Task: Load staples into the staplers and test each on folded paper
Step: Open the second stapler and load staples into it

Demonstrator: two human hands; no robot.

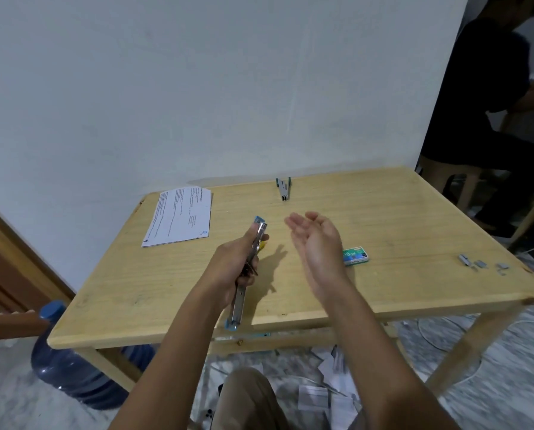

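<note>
While left hand [233, 268] grips the stapler [247, 271], right hand [317, 243] hovers beside.

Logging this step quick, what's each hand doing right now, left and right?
Left hand: holding the opened stapler, fingers curled round it.
Right hand: open, holding nothing.

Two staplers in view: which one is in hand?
The blue-tipped stapler, swung open lengthwise, gripped by the left hand over the table near its front. The other stapler sits untouched at the far edge.
</note>
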